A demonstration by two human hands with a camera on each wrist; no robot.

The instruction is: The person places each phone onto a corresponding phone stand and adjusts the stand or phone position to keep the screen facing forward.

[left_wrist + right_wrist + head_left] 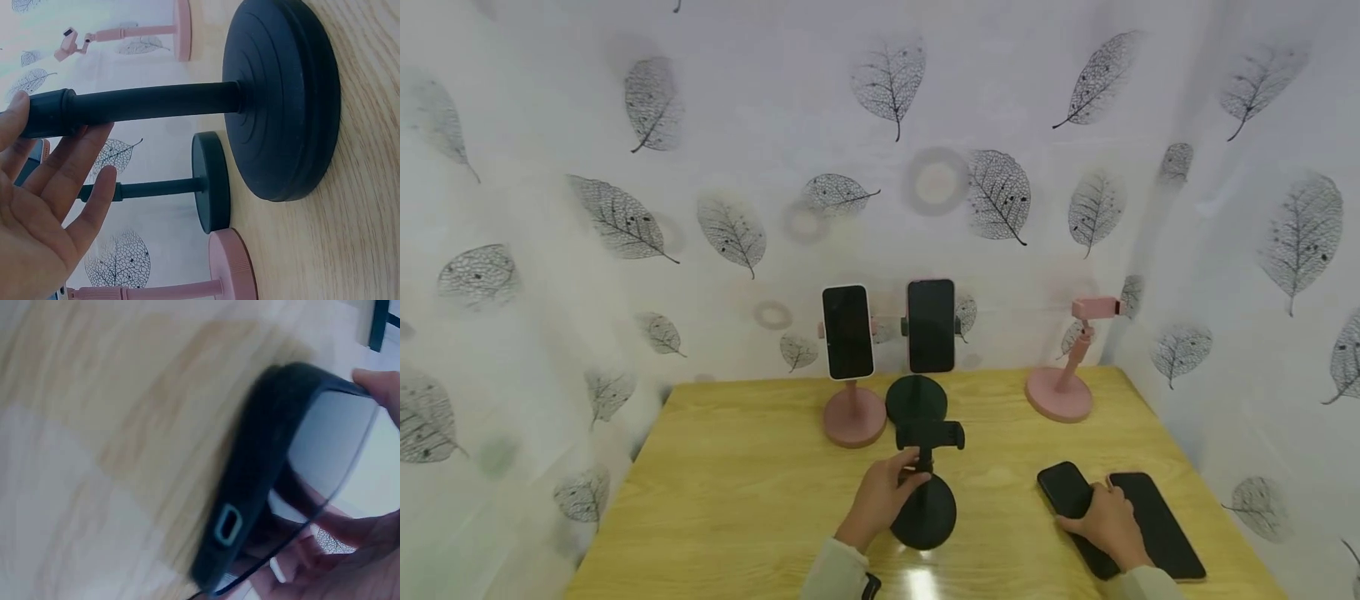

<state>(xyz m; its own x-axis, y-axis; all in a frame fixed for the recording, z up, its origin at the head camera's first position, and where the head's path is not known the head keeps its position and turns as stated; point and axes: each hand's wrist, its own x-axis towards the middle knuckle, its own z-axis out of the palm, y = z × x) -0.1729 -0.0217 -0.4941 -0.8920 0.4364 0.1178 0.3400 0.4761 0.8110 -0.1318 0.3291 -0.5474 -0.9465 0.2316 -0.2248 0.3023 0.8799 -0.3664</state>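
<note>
A black phone stand [927,518] stands upright at the table's front middle, its clamp holding no phone. My left hand [878,498] holds its stem just below the clamp, thumb on one side and fingers on the other. In the left wrist view the stem [156,103] and round base show large. Over at the right, my right hand [1108,527] grips a dark smartphone [1064,487] across its long edges. The right wrist view shows this phone [244,469] edge-on, with its charging port visible and the thumb by one edge. A second smartphone [1161,533] lies flat just right of that hand.
Behind the black stand, a pink stand [854,417] and a dark green stand [917,400] each bear a phone upright. Another pink stand [1060,394], its clamp without a phone, is at the back right. A leaf-patterned curtain [790,100] surrounds the wooden table [737,483].
</note>
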